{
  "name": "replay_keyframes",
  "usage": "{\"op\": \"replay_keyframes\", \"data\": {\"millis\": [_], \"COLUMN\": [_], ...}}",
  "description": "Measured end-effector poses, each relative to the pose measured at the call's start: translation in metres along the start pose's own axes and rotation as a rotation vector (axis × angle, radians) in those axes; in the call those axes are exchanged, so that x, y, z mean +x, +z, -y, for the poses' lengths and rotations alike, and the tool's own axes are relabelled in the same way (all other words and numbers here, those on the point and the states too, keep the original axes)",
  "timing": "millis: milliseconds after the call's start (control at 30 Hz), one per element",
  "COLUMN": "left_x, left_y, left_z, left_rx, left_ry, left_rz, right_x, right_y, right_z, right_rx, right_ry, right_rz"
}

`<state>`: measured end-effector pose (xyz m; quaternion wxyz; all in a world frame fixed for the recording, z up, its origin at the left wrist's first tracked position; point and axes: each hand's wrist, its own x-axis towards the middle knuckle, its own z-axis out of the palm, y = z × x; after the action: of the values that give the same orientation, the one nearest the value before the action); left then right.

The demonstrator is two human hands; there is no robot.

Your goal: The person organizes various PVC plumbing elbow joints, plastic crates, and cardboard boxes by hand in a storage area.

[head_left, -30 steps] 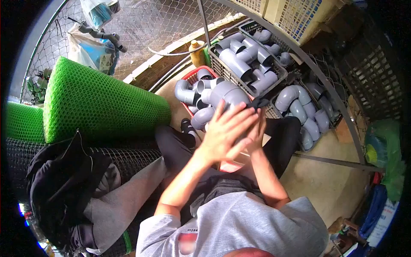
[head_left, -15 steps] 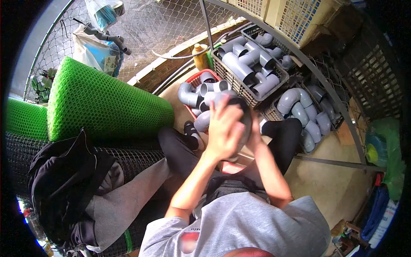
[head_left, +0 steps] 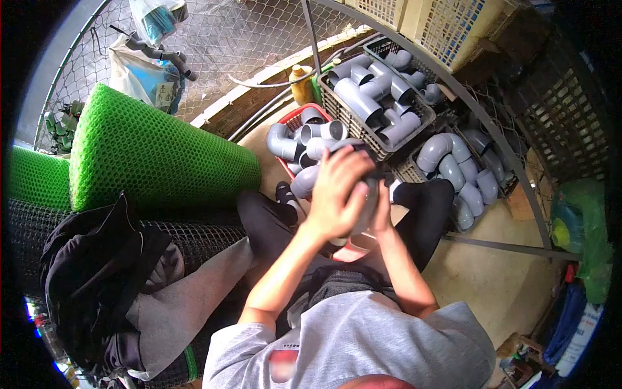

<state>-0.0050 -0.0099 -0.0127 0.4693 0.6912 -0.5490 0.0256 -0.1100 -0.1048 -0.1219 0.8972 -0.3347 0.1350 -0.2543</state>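
At the far left a black garment (head_left: pixel 97 272) is noted, draped over dark netting, with a green mesh roll (head_left: pixel 149 155) lying just beyond it. Near the centre a red basket (head_left: pixel 293 119) is seen on the floor, loaded with grey elbow fittings (head_left: pixel 283 139). Directly in front of it, above the person's lap, a grey pipe fitting (head_left: pixel 369 202) is held between both hands. The left hand (head_left: pixel 337 191) is wrapped over the fitting's rounded top, fingers spread and pressed down on it. The right hand (head_left: pixel 383 209) is set against the fitting's right side and is largely hidden; whether its fingers are closed cannot be told. Further right a dark crate (head_left: pixel 424 111) of straight and tee fittings and a second basket of elbows (head_left: pixel 453 170) are recorded. The smooth curved body is judged liable to slip. It is advised that the load be carried from beneath by the right hand, that the left palm be kept broad across the curve, and that the piece be held low over the lap, close to the red basket.
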Motion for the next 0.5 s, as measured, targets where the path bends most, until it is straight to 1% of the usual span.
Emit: {"op": "replay_keyframes", "data": {"millis": [33,67,100,133,167,233,267,300,367,400,433,467,500], "left_x": [-0.004,-0.009,-0.010,-0.001,0.011,0.026,0.032,0.039,0.044,0.041,0.039,0.032,0.024], "left_y": [0.001,0.006,0.008,0.002,-0.008,-0.019,-0.019,-0.026,-0.030,-0.032,-0.029,-0.030,-0.032], "left_z": [-0.012,-0.015,-0.015,-0.009,0.000,0.021,0.031,0.036,0.037,0.041,0.048,0.058,0.071], "left_rx": [0.118,0.128,0.144,0.106,0.061,-0.021,-0.084,-0.113,-0.471,-0.613,-0.613,-0.646,-0.676], "left_ry": [0.087,0.153,0.225,0.249,0.265,0.088,0.065,-0.007,-0.096,-0.124,-0.158,-0.229,-0.299], "left_rz": [0.089,0.124,0.154,0.196,0.264,0.276,0.200,0.228,0.046,-0.001,-0.115,-0.171,-0.228], "right_x": [0.001,-0.005,-0.006,-0.005,-0.003,0.002,0.002,0.003,0.000,0.001,0.003,0.004,0.004], "right_y": [-0.029,-0.042,-0.050,-0.034,-0.025,-0.011,-0.012,-0.009,0.011,0.013,0.000,-0.009,-0.003], "right_z": [-0.027,-0.042,-0.053,-0.045,-0.027,-0.022,-0.028,-0.025,-0.011,-0.005,-0.005,-0.009,-0.004], "right_rx": [-0.590,-0.590,-0.650,-0.711,-1.011,-0.263,-0.197,-0.102,-0.057,-0.014,0.067,0.114,0.161], "right_ry": [-0.296,-0.288,-0.282,-0.277,-0.377,-0.003,0.068,0.120,0.109,0.146,0.182,0.189,0.196], "right_rz": [0.028,0.027,0.059,0.096,0.163,0.037,-0.066,-0.025,-0.101,-0.101,0.015,-0.036,-0.085]}}
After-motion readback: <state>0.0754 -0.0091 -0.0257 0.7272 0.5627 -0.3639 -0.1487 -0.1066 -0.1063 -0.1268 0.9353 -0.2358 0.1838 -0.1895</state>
